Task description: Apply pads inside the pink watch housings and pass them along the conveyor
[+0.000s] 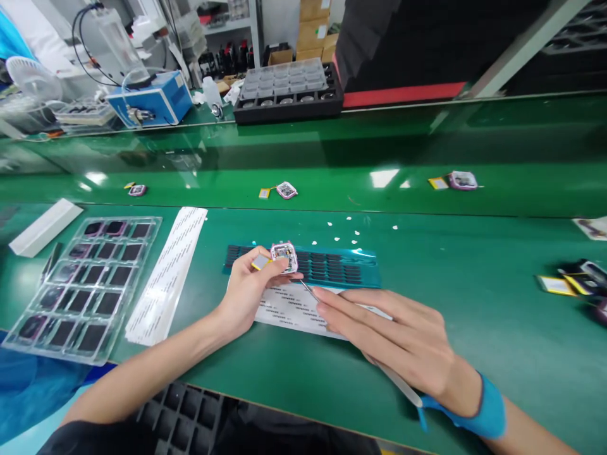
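Observation:
My left hand (246, 291) is closed around an opened pink-rimmed watch case (284, 254) with its circuit board showing. A small yellow-edged battery (260, 261) sticks out beside it, between thumb and fingers. My right hand (398, 335) grips metal tweezers (309, 289); their thin tip is close to the lower edge of the case, and I cannot tell whether it touches. Their pale rear end shows below the palm. Under both hands lie a teal sheet of black adhesive strips (332, 268) and a white printed backing sheet (289, 309).
At left are a clear tray (95, 278) of watch parts, another printed strip (165, 278) and a white box (46, 227). More opened watches (286, 189) lie on the green conveyor (208, 183). White scraps (337, 239) dot the bench. Batteries (558, 285) lie at right.

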Demonstrator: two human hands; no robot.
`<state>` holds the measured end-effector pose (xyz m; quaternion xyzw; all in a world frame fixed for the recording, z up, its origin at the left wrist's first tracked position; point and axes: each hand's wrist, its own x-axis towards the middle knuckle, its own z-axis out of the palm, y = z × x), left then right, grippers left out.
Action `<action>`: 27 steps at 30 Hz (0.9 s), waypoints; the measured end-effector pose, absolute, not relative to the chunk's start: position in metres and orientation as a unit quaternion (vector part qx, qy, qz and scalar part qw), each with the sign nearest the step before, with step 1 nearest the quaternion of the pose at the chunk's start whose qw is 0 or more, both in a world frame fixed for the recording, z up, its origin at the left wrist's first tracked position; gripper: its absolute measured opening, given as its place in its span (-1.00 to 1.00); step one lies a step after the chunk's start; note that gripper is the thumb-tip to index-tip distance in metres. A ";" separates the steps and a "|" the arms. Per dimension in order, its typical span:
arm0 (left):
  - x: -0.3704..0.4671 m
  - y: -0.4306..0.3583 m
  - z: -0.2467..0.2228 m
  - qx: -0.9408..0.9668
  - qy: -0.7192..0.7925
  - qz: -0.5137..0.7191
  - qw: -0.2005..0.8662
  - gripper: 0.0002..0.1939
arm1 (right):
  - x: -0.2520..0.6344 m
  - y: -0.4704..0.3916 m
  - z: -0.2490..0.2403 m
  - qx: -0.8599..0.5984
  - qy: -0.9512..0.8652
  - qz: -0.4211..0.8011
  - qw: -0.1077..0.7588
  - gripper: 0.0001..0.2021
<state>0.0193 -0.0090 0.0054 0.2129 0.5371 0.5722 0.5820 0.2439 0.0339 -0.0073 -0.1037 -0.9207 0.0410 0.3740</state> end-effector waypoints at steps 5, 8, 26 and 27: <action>0.021 -0.010 0.008 0.187 0.527 0.573 0.599 -0.63 | 0.240 0.034 -0.007 -0.099 -0.924 0.011 0.370 -0.60; 0.022 -0.012 0.009 0.197 0.531 0.567 0.598 -0.61 | 0.240 0.033 -0.006 -0.105 -0.925 0.003 0.366 -0.60; 0.027 -0.019 0.007 0.337 0.555 0.556 0.518 -0.75 | 0.236 0.030 -0.005 -0.088 -0.934 0.034 0.345 -0.68; 0.028 -0.019 0.005 0.338 0.558 0.558 0.513 -0.75 | 0.235 0.030 -0.005 -0.091 -0.934 0.032 0.345 -0.68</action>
